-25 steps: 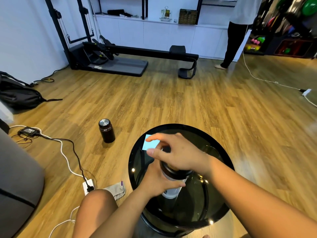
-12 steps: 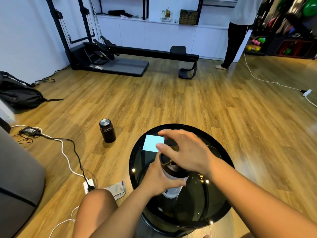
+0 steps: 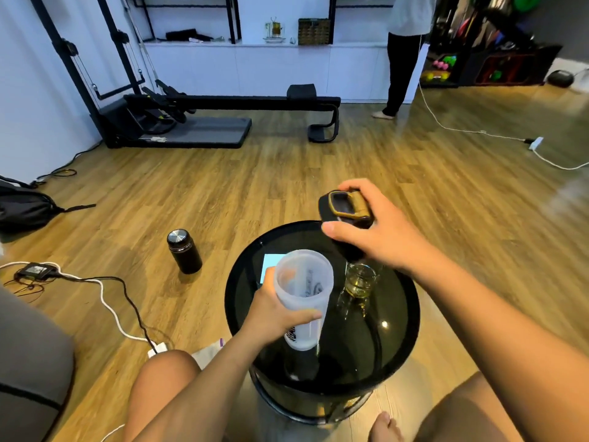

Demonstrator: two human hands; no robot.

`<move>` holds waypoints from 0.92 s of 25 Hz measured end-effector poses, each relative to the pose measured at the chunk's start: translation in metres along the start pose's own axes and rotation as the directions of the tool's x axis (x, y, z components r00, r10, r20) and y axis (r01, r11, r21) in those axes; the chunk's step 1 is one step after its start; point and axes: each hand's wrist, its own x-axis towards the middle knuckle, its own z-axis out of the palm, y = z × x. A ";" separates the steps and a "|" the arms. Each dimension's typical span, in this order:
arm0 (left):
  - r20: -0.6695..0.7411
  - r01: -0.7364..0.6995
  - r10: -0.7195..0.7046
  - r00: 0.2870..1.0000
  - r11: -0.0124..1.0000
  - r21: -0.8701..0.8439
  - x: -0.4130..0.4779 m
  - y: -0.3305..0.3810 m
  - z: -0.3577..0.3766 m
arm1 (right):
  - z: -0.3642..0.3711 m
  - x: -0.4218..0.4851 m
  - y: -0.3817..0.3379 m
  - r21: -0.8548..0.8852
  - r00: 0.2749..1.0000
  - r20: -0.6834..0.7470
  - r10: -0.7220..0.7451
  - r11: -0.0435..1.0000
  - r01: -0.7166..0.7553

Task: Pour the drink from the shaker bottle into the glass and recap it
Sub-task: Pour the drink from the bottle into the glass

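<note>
A translucent white shaker bottle (image 3: 304, 295) stands open-mouthed over the round black glass table (image 3: 398, 339). My left hand (image 3: 274, 309) is wrapped around its body from the left. My right hand (image 3: 374, 232) holds the bottle's black cap (image 3: 342, 215), with its tan flip loop, lifted above the table's far edge. Just under my right wrist stands a small clear glass (image 3: 360, 280) with some yellowish drink in it, to the right of the bottle.
A light blue card (image 3: 269, 266) lies on the table behind the bottle. A dark flask (image 3: 184, 252) stands on the wooden floor to the left, near cables and a power strip (image 3: 157, 347). My knees flank the table. A person stands far back by the white cabinets.
My right hand has taken the cap off the bottle and raised it up and to the right. The bottle's mouth and the glass are now uncovered. My left hand still holds the bottle.
</note>
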 end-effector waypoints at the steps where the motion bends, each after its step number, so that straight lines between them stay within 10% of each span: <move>1: -0.024 -0.005 0.005 1.000 1.000 -0.002 -0.001 -0.001 0.002 | -0.007 -0.011 0.016 0.161 0.997 -0.059 0.051 0.986 -0.041; 6: -0.167 -0.024 0.018 0.986 0.999 -0.038 -0.017 -0.002 0.010 | 0.005 -0.076 0.114 0.588 0.909 -0.071 0.411 0.753 -0.295; 13: -0.228 -0.084 0.077 0.971 0.996 -0.025 -0.030 0.006 0.021 | 0.029 -0.113 0.197 0.914 0.761 0.224 0.608 0.141 -0.382; 23: -0.255 -0.172 0.220 0.941 0.965 0.198 0.001 -0.005 0.042 | 0.035 -0.102 0.258 0.948 0.655 0.291 0.697 -0.117 -0.297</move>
